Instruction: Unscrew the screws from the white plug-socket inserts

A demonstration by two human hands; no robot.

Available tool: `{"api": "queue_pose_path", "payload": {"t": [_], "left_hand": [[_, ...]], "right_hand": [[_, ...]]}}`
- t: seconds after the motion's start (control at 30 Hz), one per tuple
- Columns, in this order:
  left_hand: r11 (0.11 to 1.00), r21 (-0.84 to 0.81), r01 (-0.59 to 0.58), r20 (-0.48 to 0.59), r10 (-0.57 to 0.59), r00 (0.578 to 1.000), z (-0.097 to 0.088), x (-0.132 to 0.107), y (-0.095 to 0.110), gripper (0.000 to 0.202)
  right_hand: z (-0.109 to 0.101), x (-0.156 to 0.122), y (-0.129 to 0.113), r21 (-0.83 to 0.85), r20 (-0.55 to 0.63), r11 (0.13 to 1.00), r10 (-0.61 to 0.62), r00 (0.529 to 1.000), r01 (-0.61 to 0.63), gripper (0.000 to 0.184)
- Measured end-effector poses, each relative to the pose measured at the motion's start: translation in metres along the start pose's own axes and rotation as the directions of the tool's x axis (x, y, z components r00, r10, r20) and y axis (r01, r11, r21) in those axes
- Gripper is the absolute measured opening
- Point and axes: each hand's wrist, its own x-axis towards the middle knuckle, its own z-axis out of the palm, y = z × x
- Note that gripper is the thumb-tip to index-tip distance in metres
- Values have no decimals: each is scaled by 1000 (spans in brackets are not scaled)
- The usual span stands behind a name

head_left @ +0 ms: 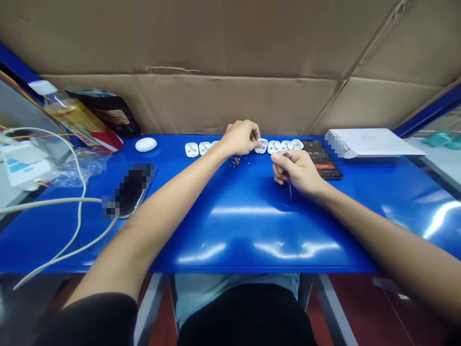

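Observation:
My left hand (242, 137) reaches to the back of the blue table, thumb and forefinger closed on the edge of a small white plug housing (261, 146). More white housings stand in a row on both sides of it, such as one (192, 149) at the left end and one (274, 147) to the right; my left hand and wrist hide part of the row. A little pile of small brass-coloured screws (236, 161) lies just in front of that hand. My right hand (296, 170) is closed around a thin screwdriver (290, 190), its metal shaft pointing down toward the tabletop.
At the right lie a phone with a lit timer (319, 158) and a flat white box (374, 142). To the left are another phone (133, 190), a white oval case (146, 144), pale cables (81, 192), a bottle (81, 120) and a dark pouch (108, 113). Cardboard (230, 101) walls the back.

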Motion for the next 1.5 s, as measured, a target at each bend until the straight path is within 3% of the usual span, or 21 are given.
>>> {"api": "queue_pose_path", "payload": {"t": [0.23,0.67,0.8,0.93,1.07,1.17,1.33,1.5], "left_hand": [[977,213,-14,-9,16,1000,-4,-8,-1,23],[979,198,57,23,-63,998,-10,-9,-7,25],[993,116,-29,-40,34,999,-6,-2,-4,36],[981,108,-159,44,155,987,13,16,14,40],[973,150,-177,119,160,980,32,33,32,27],[978,52,-203,144,193,970,27,34,36,17],[962,-97,-254,143,266,953,-19,-6,30,11],[986,-122,-114,190,136,972,-55,-79,20,13]], "right_hand": [[1,-1,0,-49,-7,999,15,1000,-15,57],[-1,-1,2,-74,44,997,13,999,-9,54],[-1,-3,3,-109,62,994,25,998,-18,55],[0,-4,1,-153,86,988,-12,996,25,63],[0,-5,-1,-206,98,977,-27,995,47,68],[-1,-5,-2,-199,103,979,-22,994,42,68],[-1,-7,-5,-181,102,982,-36,994,54,70],[2,-11,-8,-149,98,984,-88,991,102,62]]}}
